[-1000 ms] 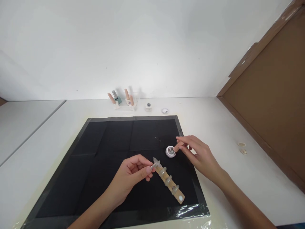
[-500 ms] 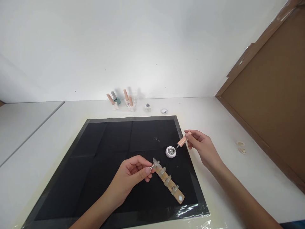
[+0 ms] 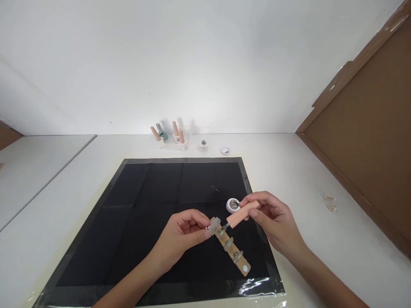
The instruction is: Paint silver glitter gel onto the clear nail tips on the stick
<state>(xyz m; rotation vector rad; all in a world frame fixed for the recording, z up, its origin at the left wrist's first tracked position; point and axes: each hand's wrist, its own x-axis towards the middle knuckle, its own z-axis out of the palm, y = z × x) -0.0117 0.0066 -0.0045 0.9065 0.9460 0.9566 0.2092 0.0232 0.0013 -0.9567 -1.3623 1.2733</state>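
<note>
A pale wooden stick (image 3: 231, 251) carrying clear false nail tips is worked on over a black square mat (image 3: 144, 205).

The stick's upper end is pinched by the left hand (image 3: 184, 233), near the mat's front right corner. A peach-coloured brush handle (image 3: 241, 213) is gripped by the right hand (image 3: 272, 220), its tip at the top nail. A small round white jar (image 3: 231, 205) sits just behind.

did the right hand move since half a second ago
Yes. The right hand with the pink brush came toward the wooden strip, crossing in front of the small jar.
</note>
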